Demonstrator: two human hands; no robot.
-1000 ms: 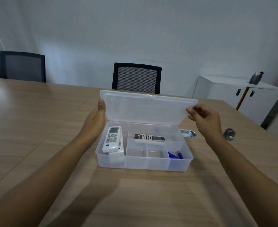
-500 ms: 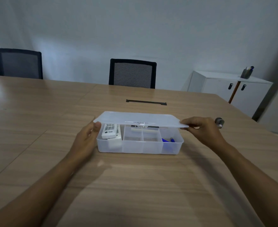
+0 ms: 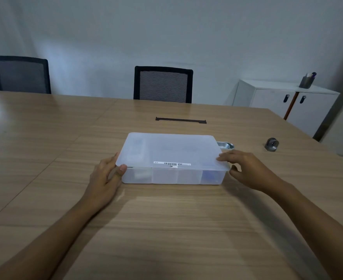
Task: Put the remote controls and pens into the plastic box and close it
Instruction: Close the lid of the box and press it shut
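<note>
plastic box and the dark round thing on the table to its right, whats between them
In the head view, a small metal tray pokes out beside the plastic box; past it, bare table up to the dark round object.

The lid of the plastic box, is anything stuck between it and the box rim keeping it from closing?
Nothing visible does. The lid lies flat on the plastic box, with the left hand at its left corner and the right hand at its right edge. Whether it has snapped shut cannot be seen.

Head view looks forward and down across the table (image 3: 166, 229).
</note>
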